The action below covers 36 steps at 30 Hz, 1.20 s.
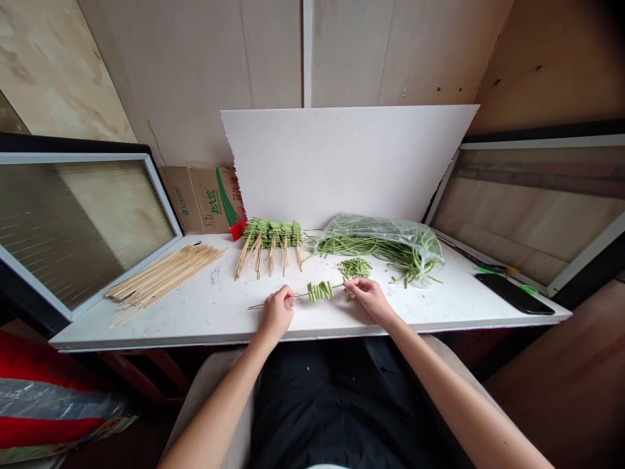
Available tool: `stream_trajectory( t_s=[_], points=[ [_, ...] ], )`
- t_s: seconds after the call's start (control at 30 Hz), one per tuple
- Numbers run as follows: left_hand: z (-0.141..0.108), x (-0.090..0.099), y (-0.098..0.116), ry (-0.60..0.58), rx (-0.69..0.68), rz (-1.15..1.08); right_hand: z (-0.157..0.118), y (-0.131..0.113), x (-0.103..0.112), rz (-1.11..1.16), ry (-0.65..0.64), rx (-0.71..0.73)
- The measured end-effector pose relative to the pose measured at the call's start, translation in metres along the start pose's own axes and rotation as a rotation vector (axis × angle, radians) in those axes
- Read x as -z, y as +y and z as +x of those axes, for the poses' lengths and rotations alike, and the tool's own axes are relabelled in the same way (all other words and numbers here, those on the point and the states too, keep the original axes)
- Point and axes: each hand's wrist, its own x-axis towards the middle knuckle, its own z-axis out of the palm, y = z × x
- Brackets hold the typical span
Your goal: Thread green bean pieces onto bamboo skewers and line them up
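My left hand (278, 309) is closed around the lower part of a bamboo skewer (254, 306), whose blunt end sticks out to the left. Several short green bean pieces (320, 291) are threaded side by side near the skewer's other end. At that end, the fingertips of my right hand (365, 294) are pinched together on the skewer; whether a bean piece is also between them is hidden. Just beyond the right hand lies a small pile of cut green beans (355, 267). Finished bean skewers (273, 233) are stacked behind, sticks pointing toward me.
Loose bamboo skewers (163, 277) lie at the left of the white table (205, 326). A clear plastic bag (385, 228) with long green beans (361, 246) rests at the back right. Further right is a black phone (514, 293). A cardboard box (202, 198) stands behind.
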Motion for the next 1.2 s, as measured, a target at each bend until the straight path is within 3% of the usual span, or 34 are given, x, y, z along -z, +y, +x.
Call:
stream_trajectory(
  t_s=[1.2],
  points=[
    [0.0005, -0.0075, -0.0002, -0.054, 0.016, -0.068, -0.0007, -0.0031, 0.0020, -0.106, -0.015, -0.011]
  ],
)
